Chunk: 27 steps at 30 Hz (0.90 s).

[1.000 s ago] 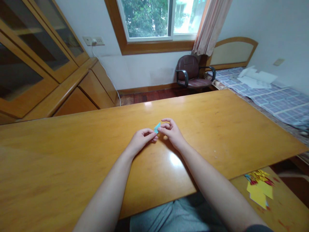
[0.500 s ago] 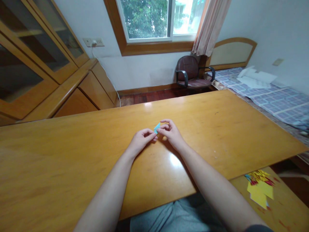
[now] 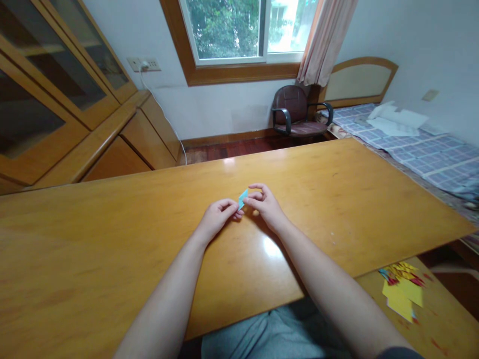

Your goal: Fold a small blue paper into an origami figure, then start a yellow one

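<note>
A small folded piece of light blue paper (image 3: 243,198) is held just above the wooden table (image 3: 112,239), near its middle. My left hand (image 3: 217,218) pinches the paper's lower end with thumb and fingertips. My right hand (image 3: 265,203) pinches the paper from the right side, its other fingers curled. Both hands rest close together over the tabletop, and most of the paper is hidden between the fingertips.
Yellow and multicoloured paper sheets (image 3: 402,289) lie on a lower surface at the bottom right. A brown chair (image 3: 297,112) stands beyond the table, a bed (image 3: 422,149) with white papers at the right, and wooden cabinets (image 3: 67,99) at the left.
The blue paper has tipped slightly more upright between the fingertips. Both hands stay in almost the same place.
</note>
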Tool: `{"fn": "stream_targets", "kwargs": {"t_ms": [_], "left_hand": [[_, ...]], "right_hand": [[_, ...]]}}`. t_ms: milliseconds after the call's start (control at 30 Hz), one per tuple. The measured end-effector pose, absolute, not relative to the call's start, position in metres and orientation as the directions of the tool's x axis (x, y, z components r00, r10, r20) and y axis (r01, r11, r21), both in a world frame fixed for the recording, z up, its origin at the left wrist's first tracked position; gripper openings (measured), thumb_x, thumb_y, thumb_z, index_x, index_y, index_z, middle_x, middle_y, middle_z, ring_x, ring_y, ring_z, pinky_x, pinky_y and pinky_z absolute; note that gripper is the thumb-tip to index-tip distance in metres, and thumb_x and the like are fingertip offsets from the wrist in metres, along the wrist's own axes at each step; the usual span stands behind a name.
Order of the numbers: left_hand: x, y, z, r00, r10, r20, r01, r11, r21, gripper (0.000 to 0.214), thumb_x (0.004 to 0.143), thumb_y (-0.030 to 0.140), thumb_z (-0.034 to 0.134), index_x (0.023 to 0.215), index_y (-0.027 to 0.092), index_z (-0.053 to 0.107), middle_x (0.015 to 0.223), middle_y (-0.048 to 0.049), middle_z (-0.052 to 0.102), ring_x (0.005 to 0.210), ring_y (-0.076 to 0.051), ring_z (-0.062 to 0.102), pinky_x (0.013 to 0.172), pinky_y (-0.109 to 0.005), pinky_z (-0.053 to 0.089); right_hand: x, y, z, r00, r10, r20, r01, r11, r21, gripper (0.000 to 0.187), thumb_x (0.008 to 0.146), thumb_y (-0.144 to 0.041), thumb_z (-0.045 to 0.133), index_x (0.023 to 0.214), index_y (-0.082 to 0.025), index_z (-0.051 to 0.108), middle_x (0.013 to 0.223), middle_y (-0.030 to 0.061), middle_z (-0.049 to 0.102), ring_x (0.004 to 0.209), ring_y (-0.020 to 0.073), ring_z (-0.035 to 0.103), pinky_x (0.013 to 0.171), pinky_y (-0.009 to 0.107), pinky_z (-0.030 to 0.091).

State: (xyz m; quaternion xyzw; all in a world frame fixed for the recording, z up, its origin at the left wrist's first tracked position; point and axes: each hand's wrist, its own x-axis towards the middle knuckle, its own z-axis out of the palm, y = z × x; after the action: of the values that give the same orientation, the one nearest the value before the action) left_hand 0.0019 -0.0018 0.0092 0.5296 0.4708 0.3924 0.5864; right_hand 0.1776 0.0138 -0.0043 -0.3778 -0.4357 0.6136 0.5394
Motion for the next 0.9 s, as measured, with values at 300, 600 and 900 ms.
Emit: {"fn": "stream_targets", "kwargs": {"t_ms": [300, 600, 900], "left_hand": [[0.0025, -0.0025, 0.0088, 0.269, 0.955, -0.126, 0.075, 0.109, 0.991, 0.037, 0.071, 0.050, 0.077, 0.080, 0.016, 0.068, 0.078, -0.0064, 0.072, 0.071, -0.018, 0.067, 0.074, -0.031, 0.053], [0.0042, -0.0036, 0.0095, 0.259, 0.963, -0.077, 0.129, 0.045, 0.991, 0.031, 0.074, 0.046, 0.075, 0.074, 0.017, 0.065, 0.075, -0.0045, 0.072, 0.069, -0.016, 0.065, 0.071, -0.028, 0.049], [0.0032, -0.0021, 0.0052, 0.264, 0.962, -0.069, 0.108, 0.041, 0.993, 0.034, 0.074, 0.049, 0.074, 0.078, 0.016, 0.066, 0.077, -0.0042, 0.072, 0.071, -0.017, 0.065, 0.072, -0.027, 0.049]], "right_hand": [[0.1779, 0.0124, -0.0032, -0.146, 0.989, 0.006, -0.340, -0.044, -0.939, 0.053, 0.062, -0.034, 0.085, 0.103, -0.025, 0.053, 0.074, -0.0043, 0.069, 0.070, 0.0153, 0.065, 0.072, 0.030, 0.048], [0.1765, 0.0125, -0.0052, -0.123, 0.991, 0.045, -0.343, 0.000, -0.939, 0.049, 0.066, -0.032, 0.083, 0.104, -0.024, 0.052, 0.072, -0.0048, 0.069, 0.068, 0.0148, 0.063, 0.073, 0.030, 0.047], [0.1735, 0.0102, -0.0076, -0.133, 0.986, 0.100, -0.288, 0.058, -0.956, 0.046, 0.069, -0.033, 0.080, 0.103, -0.022, 0.052, 0.067, -0.0051, 0.067, 0.059, 0.0127, 0.056, 0.059, 0.025, 0.042]]}}
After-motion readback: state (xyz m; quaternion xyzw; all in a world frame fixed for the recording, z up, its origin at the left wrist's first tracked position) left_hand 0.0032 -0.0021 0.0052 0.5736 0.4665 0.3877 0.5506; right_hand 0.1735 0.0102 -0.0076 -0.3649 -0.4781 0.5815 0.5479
